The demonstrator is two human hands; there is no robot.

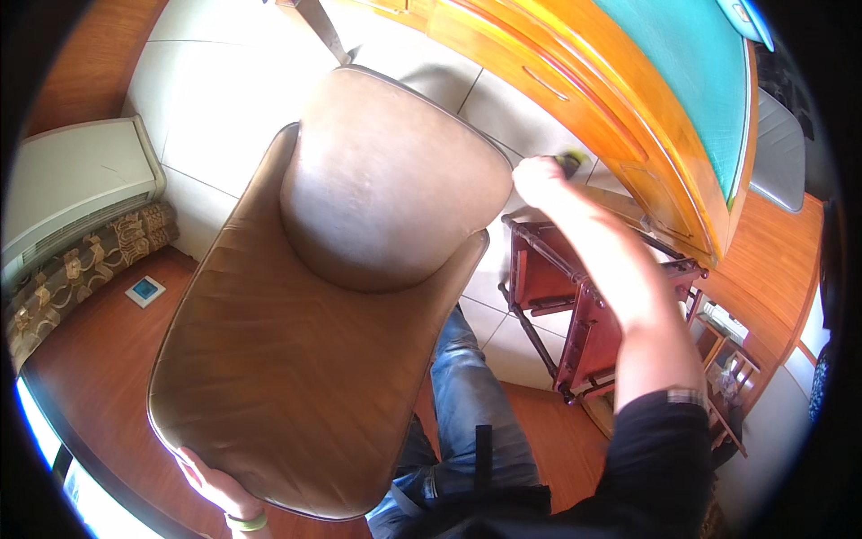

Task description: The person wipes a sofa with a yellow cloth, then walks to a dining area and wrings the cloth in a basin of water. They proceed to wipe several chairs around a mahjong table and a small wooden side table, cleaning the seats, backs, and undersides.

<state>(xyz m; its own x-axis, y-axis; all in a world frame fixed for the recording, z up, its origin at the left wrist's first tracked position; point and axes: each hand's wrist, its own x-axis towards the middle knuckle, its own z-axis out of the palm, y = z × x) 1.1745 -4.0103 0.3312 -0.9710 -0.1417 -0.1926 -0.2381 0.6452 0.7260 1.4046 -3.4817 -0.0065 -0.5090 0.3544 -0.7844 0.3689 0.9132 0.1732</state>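
Observation:
A brown leather-look chair (289, 377) fills the middle of the view, its padded backrest nearest and its rounded seat (397, 182) farther off. My left hand (215, 482) grips the lower left edge of the backrest, with some fingers hidden behind it. To the right of the seat, my right hand (539, 180) is closed around a small dark and yellow-green object (571, 162), blurred, whose kind I cannot tell. The hand is close to the seat's right edge; whether they touch is unclear.
Dark red wooden furniture with turned rails (586, 323) lies right of the chair. A wooden desk with drawers (549, 81) and a green top (693, 74) curves along the upper right. At left are a whitish appliance (74, 182), patterned fabric (87, 269) and a small device with a screen (145, 291).

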